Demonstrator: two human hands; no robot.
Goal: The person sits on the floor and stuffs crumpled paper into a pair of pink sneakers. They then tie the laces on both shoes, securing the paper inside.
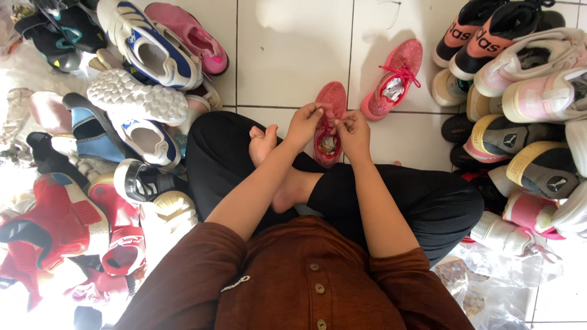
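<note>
Just beyond my crossed legs (pixel 391 195), on the white tiled floor (pixel 287 55), lies the small red shoe (pixel 328 125), its long axis running straight away from me with the toe at the far end. My left hand (pixel 304 124) pinches together at the shoe's left edge and my right hand (pixel 353 133) pinches at its right edge, both closed on what seems to be lace or upper, equally near. Right of this shoe and farther off sits its pink-laced mate (pixel 393 79), angled, while shoe piles (pixel 122 104) flank both sides.
</note>
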